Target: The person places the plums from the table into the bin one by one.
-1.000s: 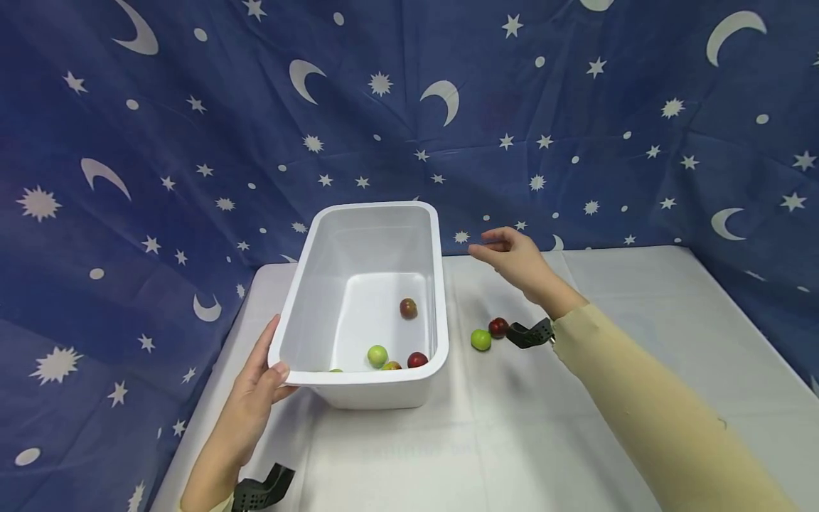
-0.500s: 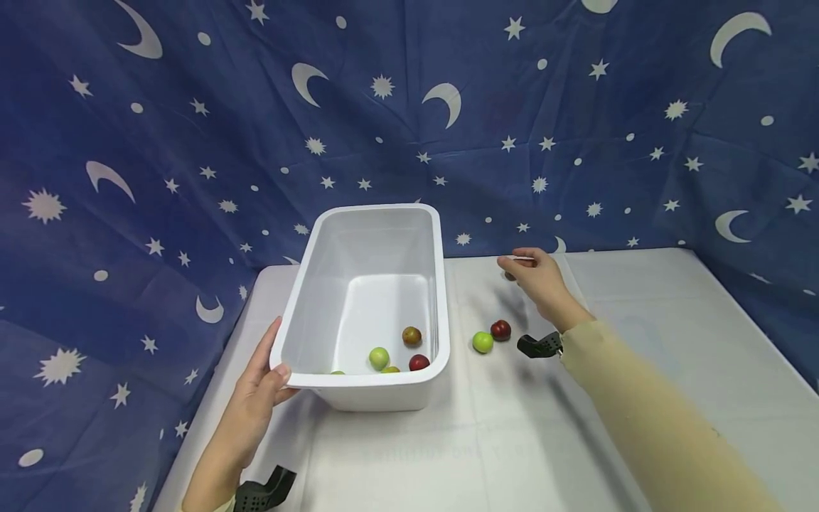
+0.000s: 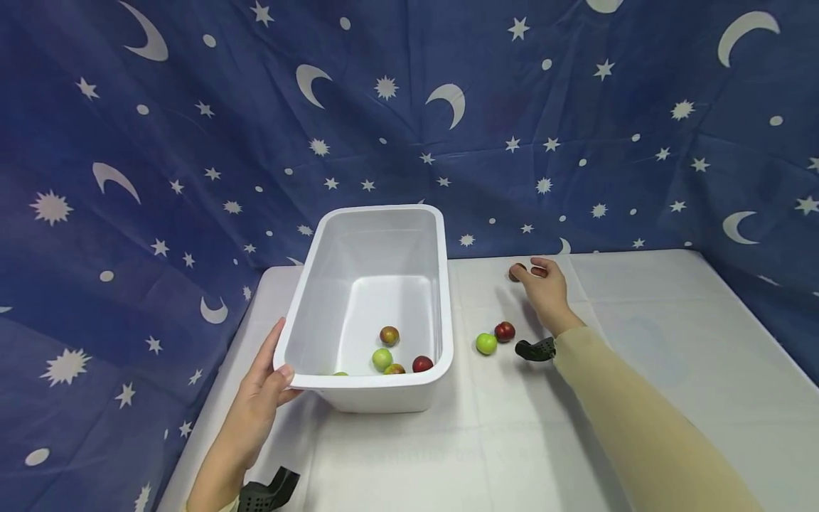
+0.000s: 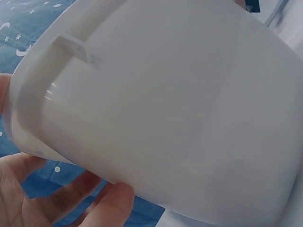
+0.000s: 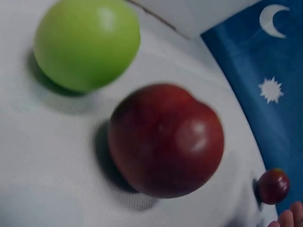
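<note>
Right hand point(image 3: 547, 288) has been lowered to the table point(image 3: 640, 355), fingers point(image 3: 539, 270) curling round a small dark red fruit point(image 3: 515, 272) at the far edge. Left hand point(image 3: 262, 398) grips the tub point(image 3: 441, 284) rim. Fruit judged light, firm, smooth-skinned, prone to rolling; best pinched across the middle. It looks round, glossy, dark red.

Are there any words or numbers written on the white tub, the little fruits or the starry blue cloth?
None: no words, numbers or brand names can be read in any view.
White tub: plain, no label showing.
Blue cloth: only printed white moons, stars and dots, no letters.
Fruits, such as the red one and the green one: no stickers.
White table cover: faint marks near the front edge, too blurred to read.
</note>
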